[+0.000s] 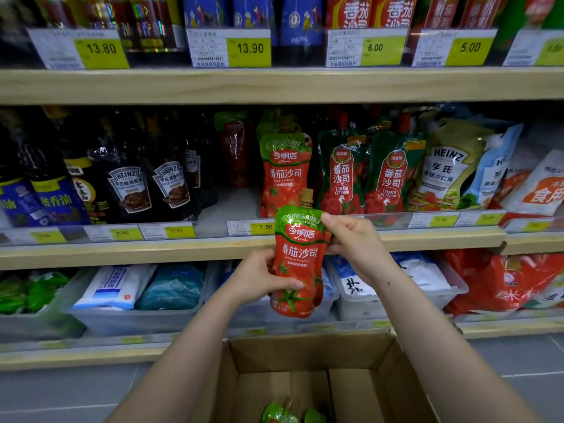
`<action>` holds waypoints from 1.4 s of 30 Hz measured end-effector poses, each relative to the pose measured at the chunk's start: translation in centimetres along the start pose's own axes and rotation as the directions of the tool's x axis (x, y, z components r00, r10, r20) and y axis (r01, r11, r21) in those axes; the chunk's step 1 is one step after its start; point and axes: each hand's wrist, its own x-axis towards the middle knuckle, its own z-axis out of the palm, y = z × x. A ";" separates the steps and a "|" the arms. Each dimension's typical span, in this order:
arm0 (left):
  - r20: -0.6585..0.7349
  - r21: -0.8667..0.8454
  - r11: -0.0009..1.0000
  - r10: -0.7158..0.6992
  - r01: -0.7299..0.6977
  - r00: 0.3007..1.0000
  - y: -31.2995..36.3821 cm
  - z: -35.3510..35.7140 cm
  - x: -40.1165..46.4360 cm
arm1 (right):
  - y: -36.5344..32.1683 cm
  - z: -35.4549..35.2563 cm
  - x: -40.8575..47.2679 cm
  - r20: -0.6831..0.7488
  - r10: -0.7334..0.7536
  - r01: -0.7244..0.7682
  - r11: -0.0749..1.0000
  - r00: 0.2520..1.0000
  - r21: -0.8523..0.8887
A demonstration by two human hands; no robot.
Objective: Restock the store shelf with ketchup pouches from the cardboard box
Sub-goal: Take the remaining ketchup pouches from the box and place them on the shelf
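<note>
Head view: both hands hold one pouch.
Left hand (259,277): clamped on ketchup pouch (297,264), low.
Right hand (354,239): pinching its upper edge.
Cardboard box (381,377): below the hands.

Ketchup pouch (297,264) glossy plastic film, crinkled, tan plastic cap. Cardboard box (308,377) matt brown, plain. Shelf (122,87) front edge light wood-look, smooth. Clear plastic bins (131,319) underneath.
</note>
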 end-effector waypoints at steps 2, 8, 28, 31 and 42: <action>0.021 -0.025 1.000 -0.009 0.009 1.000 0.2 -0.5 -0.2 | 0.1 0.3 0.2 0.019 0.010 -0.010 1.000 1.000 -0.007; -0.026 -0.016 1.000 0.017 -0.018 1.000 0.7 -1.5 -0.7 | -0.1 1.4 0.1 0.069 0.003 -0.005 1.000 0.998 0.026; -0.482 0.227 0.958 0.269 -0.178 0.834 3.1 -12.9 3.1 | -0.9 12.7 10.5 -0.016 -0.380 0.325 0.811 0.925 -0.486; -0.446 0.230 0.959 0.256 -0.166 0.858 2.0 -12.6 3.4 | 0.2 12.6 11.0 -0.055 -0.345 0.267 0.809 0.937 -0.524; -0.369 0.458 0.881 0.307 -0.116 0.877 0.5 -13.8 1.0 | 0.5 11.7 8.0 -0.059 -0.427 0.287 0.697 0.903 -0.658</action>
